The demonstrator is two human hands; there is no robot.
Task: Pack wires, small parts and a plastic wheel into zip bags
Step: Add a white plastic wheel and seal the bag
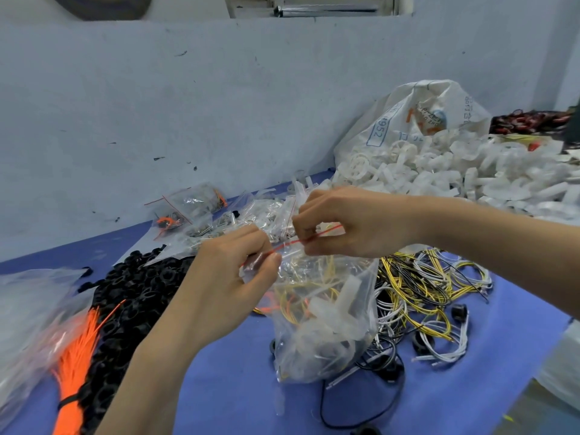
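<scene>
zip bag [323, 321] centre frame, filled with wires and white plastic | left hand [232, 277] and right hand [342, 221] pinch its red seal strip, apparently closing | packed bags [188, 208] behind | loose wires [423, 287] right, wheels [439, 171] upper right remain

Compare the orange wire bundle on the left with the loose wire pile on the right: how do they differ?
The orange wire bundle is one colour, straight, and cinched by a black tie; the loose wire pile mixes yellow, white and black wires, curled and tangled, with nothing binding them. Both lie on the blue table, outside the bag.
</scene>
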